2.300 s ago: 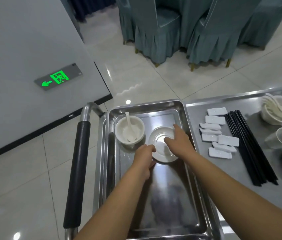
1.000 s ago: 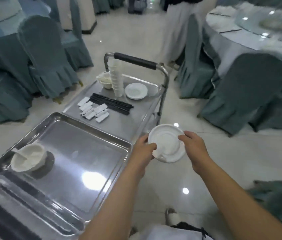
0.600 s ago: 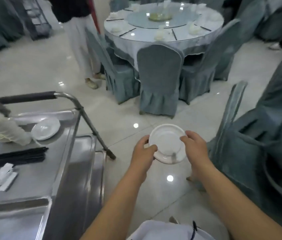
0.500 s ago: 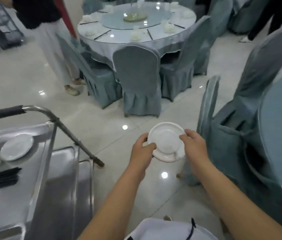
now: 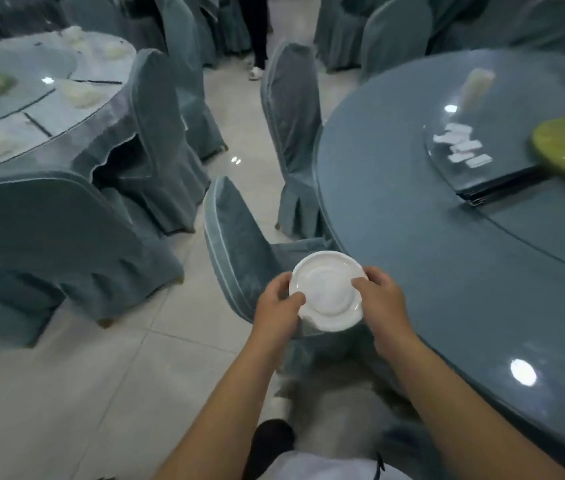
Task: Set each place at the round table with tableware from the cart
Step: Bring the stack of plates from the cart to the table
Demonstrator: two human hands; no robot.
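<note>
While I stand by the chair [image 5: 239, 244]:
fingers: left hand [image 5: 279, 315], right hand [image 5: 381, 306] pinching saucer [image 5: 326, 291] rims
surface [image 5: 430, 271]: no places set (basically everything's left)

Hands: two, a left hand [image 5: 279, 311] and a right hand [image 5: 379, 299]
White plates in the hands: two, a plate [image 5: 326, 285] stacked on a lower plate [image 5: 338, 322]
Round tables: two, a near table [image 5: 447, 258] and a far table [image 5: 49, 109]
White rests on the glass turntable [image 5: 488, 174]: about five [image 5: 464, 145], blurred
Covered chairs: at least five, the nearest chair [image 5: 239, 247]
</note>
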